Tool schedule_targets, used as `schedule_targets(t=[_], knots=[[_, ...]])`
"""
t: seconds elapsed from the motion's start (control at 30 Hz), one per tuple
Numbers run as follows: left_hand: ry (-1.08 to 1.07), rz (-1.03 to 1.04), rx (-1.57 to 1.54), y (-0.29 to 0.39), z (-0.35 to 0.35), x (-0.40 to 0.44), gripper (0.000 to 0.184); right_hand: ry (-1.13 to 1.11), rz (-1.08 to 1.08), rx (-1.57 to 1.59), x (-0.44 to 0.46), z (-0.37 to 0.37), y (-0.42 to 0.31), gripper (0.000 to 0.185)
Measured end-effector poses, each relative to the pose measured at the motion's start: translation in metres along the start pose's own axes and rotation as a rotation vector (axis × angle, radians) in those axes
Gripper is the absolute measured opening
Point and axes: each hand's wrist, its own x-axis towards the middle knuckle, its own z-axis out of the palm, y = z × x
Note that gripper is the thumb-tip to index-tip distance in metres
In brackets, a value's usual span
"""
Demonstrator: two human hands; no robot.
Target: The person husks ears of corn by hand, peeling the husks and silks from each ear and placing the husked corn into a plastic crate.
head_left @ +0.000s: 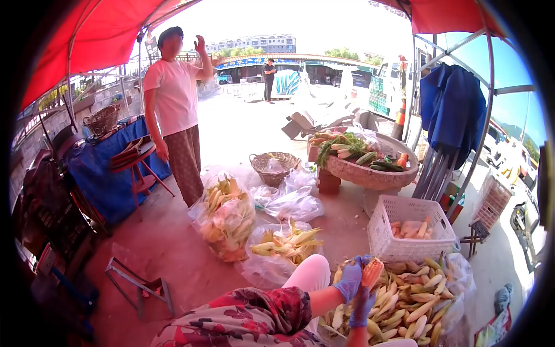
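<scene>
An ear of corn [372, 273] with its orange kernels bared stands roughly upright between my two blue-gloved hands. My left hand [348, 280] is closed at its side, fingers near the upper end. Lower down, my right hand [362, 306] wraps round its base. Beneath and beyond them spreads a heap of unhusked corn [413, 295] on the ground. A white plastic crate [410, 246] behind the heap holds several peeled ears [411, 228]. Left of my knee, pale husks [289, 244] lie on an opened clear bag [263, 269].
A tall clear bag of husks [225, 217] and a wicker basket [274, 169] stand ahead. Vegetables [370, 151] lie in a round stone basin [373, 173]. A person [176, 104] stands at left with one hand raised. A metal stool frame [139, 286] is at lower left.
</scene>
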Motion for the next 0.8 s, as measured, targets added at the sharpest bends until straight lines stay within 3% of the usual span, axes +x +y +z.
schedule_targets(t=[0.13, 0.23, 0.3, 0.43, 0.47, 0.53, 0.6, 0.67, 0.8], knots=[[0.091, -0.022, 0.143, 0.011, -0.002, -0.001, 0.023, -0.016, 0.022, -0.076, -0.004, 0.007, 0.000, 0.053], [-0.038, 0.159, 0.120, -0.011, -0.015, 0.023, 0.019, -0.097, 0.026, -0.217, -0.010, 0.012, -0.008, 0.055], [-0.099, 0.243, 0.262, -0.010, -0.021, 0.025, 0.013, -0.144, 0.008, -0.212, -0.008, 0.019, -0.014, 0.051], [-0.246, 0.410, 0.437, 0.001, -0.019, -0.006, 0.007, 0.010, -0.228, -0.348, 0.003, 0.020, -0.028, 0.045], [-0.377, 0.366, 0.294, -0.020, -0.024, 0.003, 0.007, 0.039, -0.257, -0.336, 0.005, 0.023, -0.030, 0.041], [-0.448, 0.344, 0.214, -0.013, -0.014, -0.010, 0.005, 0.138, -0.334, -0.311, 0.007, 0.029, -0.033, 0.030], [-0.488, 0.366, 0.219, -0.006, -0.003, -0.021, 0.003, 0.117, -0.215, -0.239, 0.011, 0.027, -0.045, 0.025], [-0.491, 0.418, 0.453, 0.003, 0.004, -0.026, 0.002, 0.075, -0.134, -0.086, 0.017, 0.023, -0.055, 0.021], [-0.552, 0.527, 0.720, 0.020, 0.005, -0.032, 0.007, 0.091, -0.084, 0.059, 0.032, 0.009, -0.053, 0.028]])
